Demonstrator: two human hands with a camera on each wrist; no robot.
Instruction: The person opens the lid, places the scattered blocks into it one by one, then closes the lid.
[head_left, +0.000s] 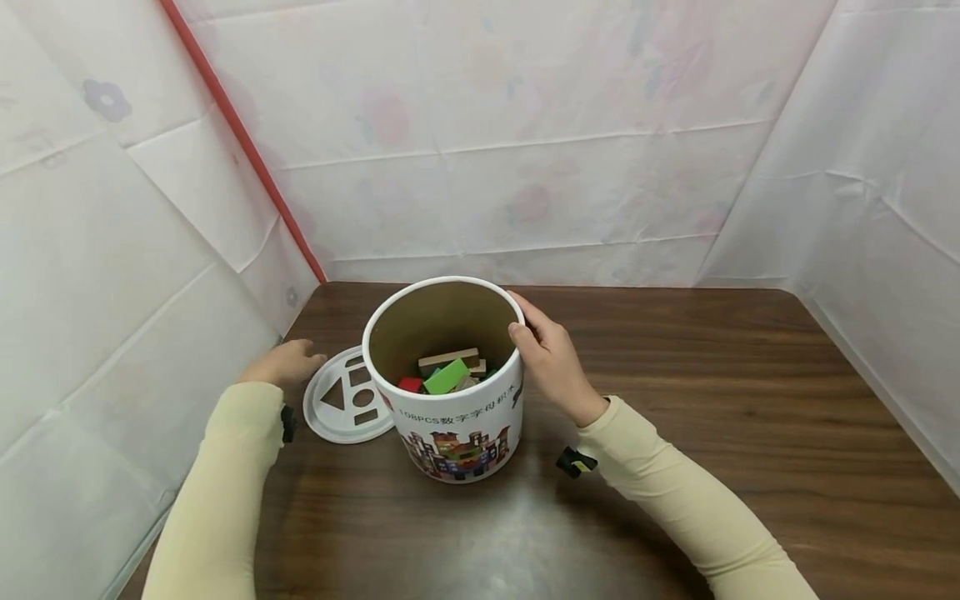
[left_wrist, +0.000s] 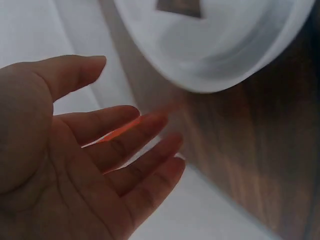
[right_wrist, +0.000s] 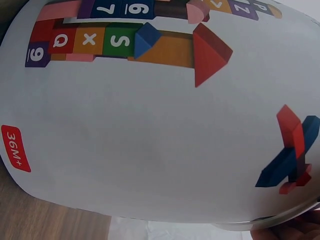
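Left hand: lies at the desk's left edge, just beside the lid; the wrist view shows the palm open and the fingers straight and relaxed, holding nothing
Lid: white round disc with shape cut-outs, flat on the desk, touching or nearly touching the tub's left side; looks thin, light and stiff, easiest lifted by its rim
Tub: white cardboard cylinder printed with blocks and letters, upright near the middle of the desk, open at the top; probably light but smooth-sided, so a grip over the rim should hold better than a squeeze on the wall, which could dent
Blocks: coloured wooden pieces, green, red and plain wood, loose in the bottom of the tub; hard and small, likely to rattle and shift if the tub tilts
Right hand: clamped on the tub's right rim, thumb over the edge and fingers against the outer wall; the wrist view is filled by the tub's printed side
Surround: white sheeting with faint flowers on three sides, a red strip at the back left
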